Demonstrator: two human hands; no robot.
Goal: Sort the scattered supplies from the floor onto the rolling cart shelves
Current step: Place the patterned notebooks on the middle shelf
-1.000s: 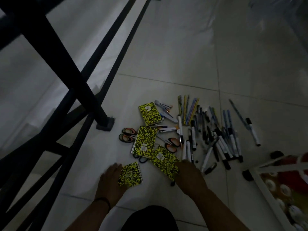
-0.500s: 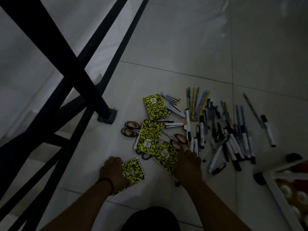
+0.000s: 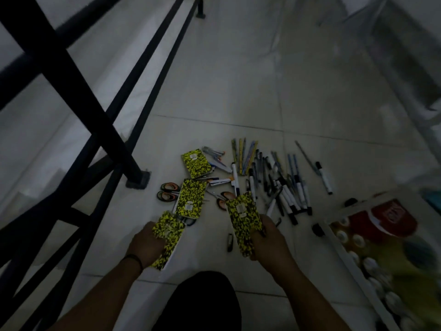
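My left hand [image 3: 145, 244] grips a yellow-and-black speckled notebook [image 3: 168, 237], lifted off the tiled floor. My right hand [image 3: 269, 240] grips a second speckled notebook [image 3: 243, 218], also raised. Two more speckled notebooks [image 3: 191, 199] [image 3: 196, 163] lie on the floor just beyond my hands. A spread of markers and pens [image 3: 284, 185] lies to their right. Scissors with orange handles [image 3: 168, 192] lie left of the middle notebook. The white cart [image 3: 343, 249] shows at the lower right.
A black metal frame [image 3: 95, 130] with a foot [image 3: 138, 180] on the floor stands at the left. A lone marker [image 3: 324, 176] lies apart at the right. The cart shelf holds a red pack [image 3: 384, 218] and small white items. Pale floor tiles stretch ahead.
Both hands were pressing notebooks on the floor; now each has lifted its notebook up. The view has tilted upward, showing more floor ahead.
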